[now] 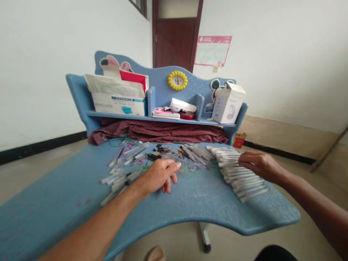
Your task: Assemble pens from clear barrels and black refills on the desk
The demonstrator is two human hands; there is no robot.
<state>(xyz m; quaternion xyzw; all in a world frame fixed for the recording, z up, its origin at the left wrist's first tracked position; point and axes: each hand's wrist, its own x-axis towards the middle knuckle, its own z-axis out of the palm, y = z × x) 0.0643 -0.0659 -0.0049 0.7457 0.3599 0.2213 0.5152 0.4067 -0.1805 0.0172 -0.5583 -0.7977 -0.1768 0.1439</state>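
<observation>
My left hand (160, 175) is over the middle of the desk, its fingers curled in loosely and the thumb lying along them; nothing shows in it. At the right, my right hand (257, 164) has its fingertips pinched together at a long row of whitish pen barrels (233, 174) laid side by side. Whether a barrel is between those fingertips is hidden. Behind the left hand are small black pen parts (159, 148) and dark thin sticks. More clear and whitish tubes (198, 154) lie near the row, and loose ones (116, 181) lie beside my left forearm.
The blue desk (201, 206) has a curved front edge. Its back shelf carries a mask box (119, 105), papers, a red tin (187, 116) and a white carton (228, 105). A yellow flower-shaped clock (177, 80) is on the backboard. Checked cloth (163, 131) is bunched under the shelf.
</observation>
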